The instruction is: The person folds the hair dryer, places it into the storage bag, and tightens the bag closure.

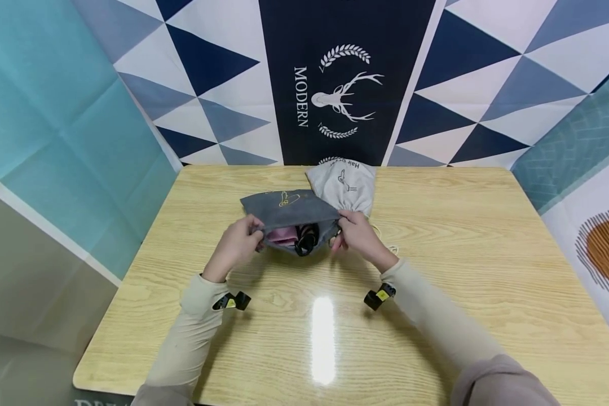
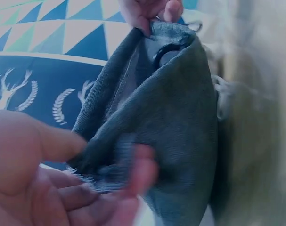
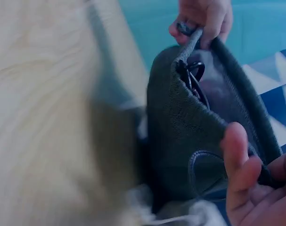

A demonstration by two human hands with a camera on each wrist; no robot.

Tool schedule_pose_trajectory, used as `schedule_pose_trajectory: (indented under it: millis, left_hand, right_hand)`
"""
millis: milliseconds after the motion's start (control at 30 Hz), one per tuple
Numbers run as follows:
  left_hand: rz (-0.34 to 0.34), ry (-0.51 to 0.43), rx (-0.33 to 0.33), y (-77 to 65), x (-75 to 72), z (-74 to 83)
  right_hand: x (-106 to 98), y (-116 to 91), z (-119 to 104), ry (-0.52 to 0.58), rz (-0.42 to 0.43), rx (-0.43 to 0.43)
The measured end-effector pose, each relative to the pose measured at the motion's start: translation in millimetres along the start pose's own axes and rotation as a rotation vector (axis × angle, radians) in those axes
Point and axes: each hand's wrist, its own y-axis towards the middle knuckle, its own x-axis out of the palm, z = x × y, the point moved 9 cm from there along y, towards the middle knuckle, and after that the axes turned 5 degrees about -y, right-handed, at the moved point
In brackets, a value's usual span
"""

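Note:
A dark grey drawstring bag (image 1: 290,211) with a yellow printed motif is held by both hands, its mouth spread toward the person. My left hand (image 1: 237,243) pinches the left corner of the opening between thumb and fingers. At the opposite corner my right hand (image 1: 357,234) grips the rim. Inside lie a pink item (image 1: 282,235) and a black coiled cord (image 1: 307,238); the rest of the contents is hidden. A drawstring loop (image 3: 204,162) hangs near the right hand in the right wrist view.
Behind the grey bag's right side lies a white drawstring bag (image 1: 346,180) printed "Hair Dryer", its pale cord (image 1: 393,248) trailing on the wooden table (image 1: 462,237). A patterned cloth (image 1: 218,73) hangs along the table's far edge.

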Motion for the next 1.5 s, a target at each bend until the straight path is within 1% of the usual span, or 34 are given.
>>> schedule_pose_trajectory:
  millis: [67, 133, 200, 233, 300, 367, 400, 467, 500, 667, 733, 833, 900, 1000, 1033, 1100, 1233, 1300, 1400, 1467, 1500]
  left_hand:
    - [0.057, -0.127, 0.052, 1.7, -13.0, 8.7]
    - [0.128, -0.248, 0.127, 1.8, -29.1, 20.3]
    - [0.188, -0.352, 0.189, 0.9, -44.0, 30.6]
    - [0.202, -0.408, 0.205, 0.6, -49.3, 34.5]
    - [0.199, -0.489, 0.212, 0.8, -54.5, 39.3]
    - [0.161, -0.532, 0.183, 1.6, -53.4, 39.9]
    - [0.138, -0.536, 0.164, 1.7, -52.0, 39.6]
    - [0.090, -0.510, 0.131, 1.4, -48.4, 38.5]
    - [0.069, -0.478, 0.121, 0.6, -47.1, 38.6]
    - [0.030, -0.266, 0.131, -7.0, -50.3, 45.7]
    - [0.016, -0.192, 0.134, -9.8, -51.2, 48.4]
    - [-0.022, -0.127, 0.129, -13.4, -50.2, 49.7]
    - [-0.050, -0.090, 0.130, -16.3, -48.6, 50.2]
    - [-0.105, -0.030, 0.158, -21.7, -43.8, 52.9]
    - [-0.135, -0.004, 0.176, -24.0, -41.2, 54.7]
    - [-0.221, 0.045, 0.220, -29.4, -32.1, 58.8]
    - [-0.421, 0.129, 0.301, -42.3, -8.0, 63.1]
    - [-0.499, 0.156, 0.325, -47.0, 3.8, 62.5]
    - [-0.586, 0.168, 0.331, -50.8, 19.0, 58.8]
    - [-0.616, 0.173, 0.328, -50.9, 25.8, 55.7]
    - [-0.621, 0.175, 0.324, -50.4, 28.2, 54.0]
  right_hand:
    - [-4.3, -2.6, -16.5, 0.006, 0.005, -0.023]
    - [-10.4, -6.1, -35.4, -0.010, 0.017, -0.060]
    - [-17.8, -9.7, -52.3, -0.054, 0.034, -0.093]
    - [-21.7, -11.6, -59.3, -0.086, 0.043, -0.109]
    - [-28.7, -13.9, -68.5, -0.173, 0.057, -0.135]
    - [-34.9, -15.2, -71.8, -0.273, 0.065, -0.138]
    - [-37.4, -16.0, -71.5, -0.312, 0.062, -0.131]
    - [-41.7, -18.0, -69.4, -0.387, 0.053, -0.109]
    - [-43.3, -19.0, -68.2, -0.423, 0.043, -0.098]
    - [-47.1, -27.0, -68.5, -0.536, -0.039, -0.068]
    - [-47.1, -30.6, -68.5, -0.559, -0.082, -0.055]
    - [-46.7, -35.5, -67.5, -0.573, -0.132, -0.038]
    - [-46.6, -38.2, -67.5, -0.581, -0.149, -0.040]
    - [-47.5, -41.7, -65.4, -0.601, -0.161, -0.041]
    - [-47.7, -42.9, -64.6, -0.618, -0.170, -0.046]
    - [-45.3, -45.5, -59.9, -0.646, -0.226, -0.048]
    - [-34.2, -53.6, -45.4, -0.680, -0.410, -0.060]
    - [-28.0, -57.8, -36.9, -0.676, -0.505, -0.065]
    - [-22.9, -61.1, -25.5, -0.660, -0.589, -0.064]
    - [-21.8, -60.7, -18.7, -0.642, -0.610, -0.052]
    - [-22.1, -59.5, -15.5, -0.632, -0.607, -0.042]
